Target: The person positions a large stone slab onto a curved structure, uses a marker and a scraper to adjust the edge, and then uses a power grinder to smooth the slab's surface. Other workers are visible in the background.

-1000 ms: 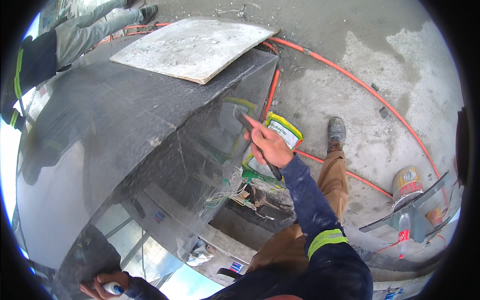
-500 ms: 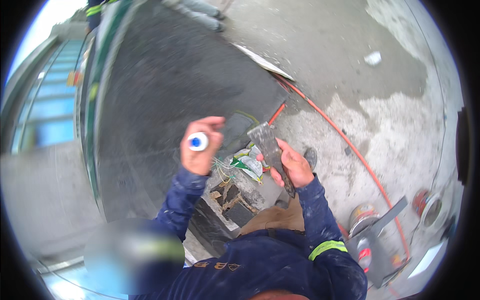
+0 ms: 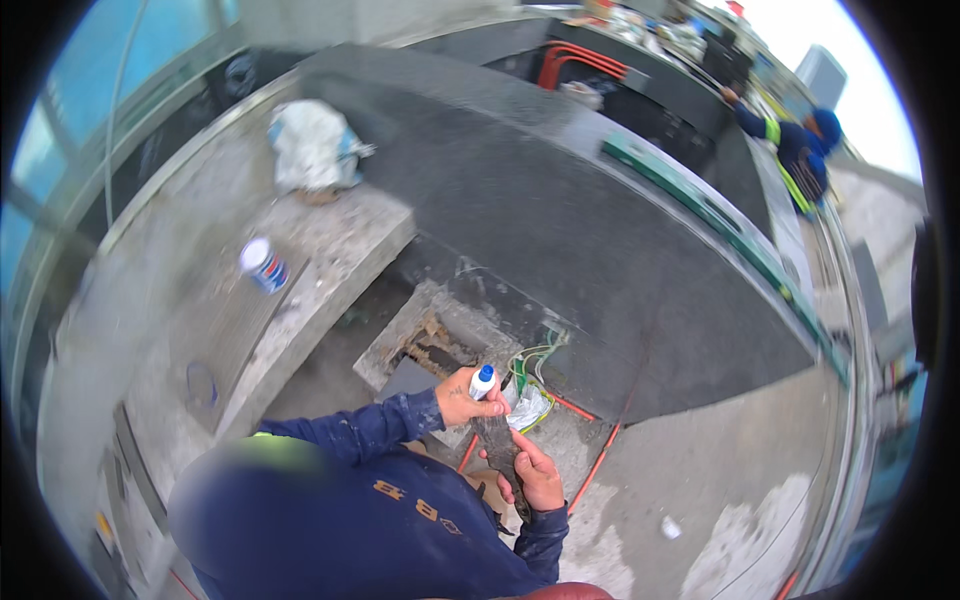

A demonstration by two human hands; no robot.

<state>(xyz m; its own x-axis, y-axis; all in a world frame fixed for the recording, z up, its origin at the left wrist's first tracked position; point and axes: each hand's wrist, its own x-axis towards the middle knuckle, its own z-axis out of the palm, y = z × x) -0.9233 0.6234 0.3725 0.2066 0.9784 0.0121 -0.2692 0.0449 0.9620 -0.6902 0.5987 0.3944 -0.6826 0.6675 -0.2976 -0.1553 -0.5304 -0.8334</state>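
Note:
My left hand [image 3: 463, 396] grips a small white bottle with a blue cap [image 3: 483, 381], its tip pointed down. My right hand [image 3: 538, 474] holds a narrow dark stone strip [image 3: 497, 443] from below, and the bottle tip sits just over the strip's upper end. Both hands are close together in front of my chest, above a gap in the concrete where green wires [image 3: 535, 356] and a crumpled white bag [image 3: 529, 408] lie. My dark blue sleeves reach up from the lower edge.
A large dark stone slab [image 3: 560, 230] spans the middle, with a green level [image 3: 700, 205] on its far edge. A drink can [image 3: 264, 265] stands on the concrete ledge at left, near a white sack [image 3: 310, 145]. Orange conduit [image 3: 600, 455] crosses the floor. Another person in blue [image 3: 795, 150] works at top right.
The view has swung round sharply. My left hand came up with the bottle and now meets my right hand, which holds the stone strip lower and nearer my chest.

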